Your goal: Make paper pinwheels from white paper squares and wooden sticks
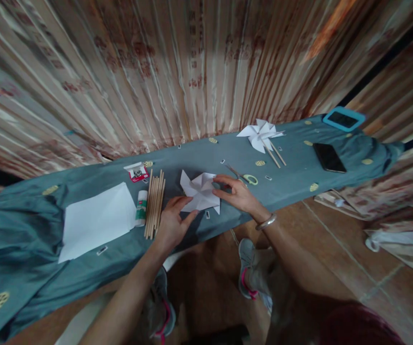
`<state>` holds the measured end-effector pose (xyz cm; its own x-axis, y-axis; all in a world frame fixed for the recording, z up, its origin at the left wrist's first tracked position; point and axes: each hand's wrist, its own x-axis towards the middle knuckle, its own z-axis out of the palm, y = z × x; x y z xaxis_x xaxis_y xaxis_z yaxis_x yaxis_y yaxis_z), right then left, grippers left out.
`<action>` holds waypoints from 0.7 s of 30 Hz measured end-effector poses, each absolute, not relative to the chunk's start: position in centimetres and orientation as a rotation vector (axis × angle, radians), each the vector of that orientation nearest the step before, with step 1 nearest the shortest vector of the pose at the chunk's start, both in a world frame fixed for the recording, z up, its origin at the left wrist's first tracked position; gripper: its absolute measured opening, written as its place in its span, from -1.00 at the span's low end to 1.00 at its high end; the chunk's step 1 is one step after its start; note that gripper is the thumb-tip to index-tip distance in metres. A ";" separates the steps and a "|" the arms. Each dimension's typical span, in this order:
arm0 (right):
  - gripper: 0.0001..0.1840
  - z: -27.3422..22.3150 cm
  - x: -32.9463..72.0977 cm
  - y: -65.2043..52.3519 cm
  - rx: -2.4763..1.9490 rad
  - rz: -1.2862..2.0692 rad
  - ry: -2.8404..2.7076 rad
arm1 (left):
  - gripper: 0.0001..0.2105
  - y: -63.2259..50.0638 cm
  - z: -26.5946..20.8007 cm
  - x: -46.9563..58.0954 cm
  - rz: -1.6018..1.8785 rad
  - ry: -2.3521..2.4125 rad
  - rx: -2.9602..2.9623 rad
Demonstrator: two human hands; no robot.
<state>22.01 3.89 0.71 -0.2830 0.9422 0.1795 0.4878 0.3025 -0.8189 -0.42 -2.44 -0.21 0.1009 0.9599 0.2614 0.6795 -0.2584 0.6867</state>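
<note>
A white folded paper pinwheel lies in front of me on the cloth-covered table, with no stick showing on it. My left hand holds its lower left edge between thumb and fingers. On the opposite side, my right hand pinches a blade at the right edge. Beside my left hand lies a bundle of wooden sticks, with a glue stick to its left. Scissors with pale green handles rest just beyond my right hand, partly hidden by it.
A stack of white paper lies at left, near a small open red box. Finished-looking pinwheels on sticks lie at the back right. Farther right are a black phone and a blue-framed device. A pleated curtain hangs behind the table.
</note>
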 end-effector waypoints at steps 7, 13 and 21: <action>-0.66 0.4 22.3 3.3 -1.171 0.865 -1.924 | -0.78 -1.9 -0.7 1.9 0.818 1.543 2.132; -0.69 1.0 21.7 2.3 -1.200 0.713 -1.957 | -0.85 -1.3 -0.7 1.4 0.790 1.523 2.130; -0.68 0.3 20.0 -0.1 -1.209 0.250 -2.193 | -0.80 -0.6 -1.6 1.1 0.845 1.560 2.012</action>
